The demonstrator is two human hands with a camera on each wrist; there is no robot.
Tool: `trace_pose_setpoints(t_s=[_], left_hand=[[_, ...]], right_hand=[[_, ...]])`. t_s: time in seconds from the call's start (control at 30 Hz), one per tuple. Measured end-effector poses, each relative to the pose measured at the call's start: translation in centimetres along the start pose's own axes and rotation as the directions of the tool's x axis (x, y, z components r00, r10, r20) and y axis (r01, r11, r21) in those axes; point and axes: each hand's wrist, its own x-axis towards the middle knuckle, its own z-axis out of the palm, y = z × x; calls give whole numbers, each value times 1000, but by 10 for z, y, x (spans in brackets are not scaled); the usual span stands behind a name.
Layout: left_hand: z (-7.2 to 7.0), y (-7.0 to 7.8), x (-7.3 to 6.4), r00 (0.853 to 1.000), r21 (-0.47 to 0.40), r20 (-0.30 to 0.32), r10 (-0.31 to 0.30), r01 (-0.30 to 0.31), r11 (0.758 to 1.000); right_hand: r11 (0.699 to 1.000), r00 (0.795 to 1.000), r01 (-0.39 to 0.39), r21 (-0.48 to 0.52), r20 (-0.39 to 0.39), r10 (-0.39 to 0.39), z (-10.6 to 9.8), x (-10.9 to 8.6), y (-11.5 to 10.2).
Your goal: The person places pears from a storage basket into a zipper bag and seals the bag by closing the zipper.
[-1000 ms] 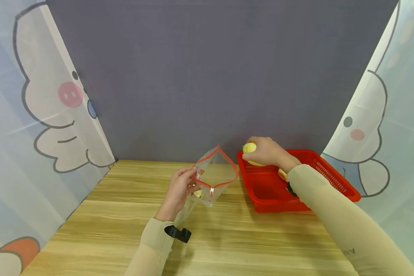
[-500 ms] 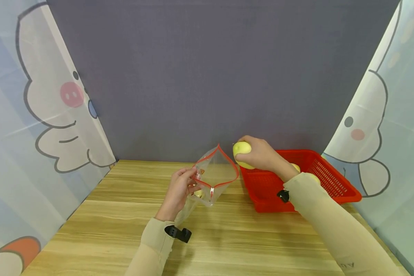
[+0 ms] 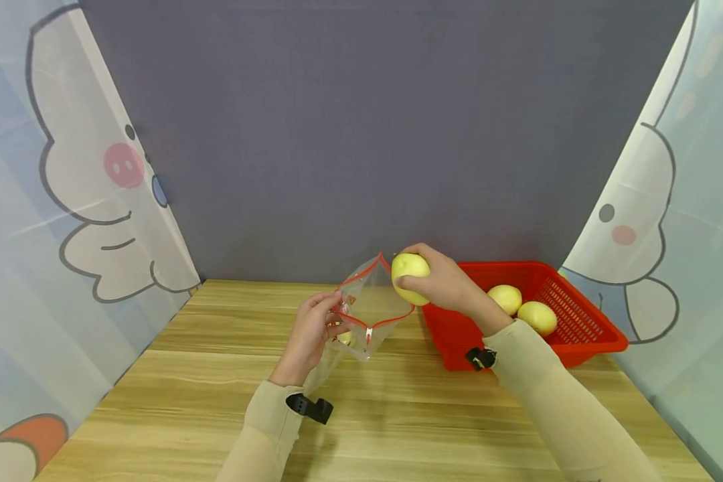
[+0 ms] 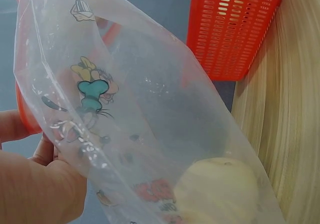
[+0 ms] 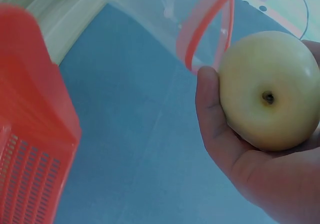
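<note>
My left hand (image 3: 312,328) pinches the left edge of a clear zip bag (image 3: 370,301) with a red-trimmed mouth, which stands spread apart. Cartoon prints cover the bag's side in the left wrist view, and one pale yellow apple (image 4: 217,191) shows through the plastic low inside. Another yellow apple (image 3: 410,276) is held by my right hand (image 3: 448,284), thumb and fingers curled round it. It overlaps the right corner of the bag's mouth in the head view. The right wrist view shows the apple's dark-centred hollow, with the red bag rim just beyond the thumb.
A red slotted basket (image 3: 458,338) stands on the wooden table (image 3: 217,415) at the right, holding two yellow apples, one of them an apple (image 3: 537,317) near its right side. Behind the table rises a grey panel (image 3: 337,134); printed curtains (image 3: 78,268) flank both sides.
My right hand has carried the apple left from over the basket to the bag's mouth, uncovering two apples in the basket. The left hand and bag stay nearly still.
</note>
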Motion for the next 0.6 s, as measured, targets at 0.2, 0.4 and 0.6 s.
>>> trace_pose_setpoints(t_s=[0.2, 0.4, 0.6], left_hand=[[1, 0, 0, 1000, -8, 4, -6, 6, 1000], [1, 1, -1, 1000, -22, -4, -4, 4, 1000], [1, 1, -1, 1000, -14, 2, -2, 2, 1000]], right_hand=[[1000, 1000, 5, 14, 6, -5, 11, -3, 2], [1000, 1000, 1, -6, -14, -2, 17, -4, 3], [999, 999, 30, -17, 11, -30, 24, -6, 5]])
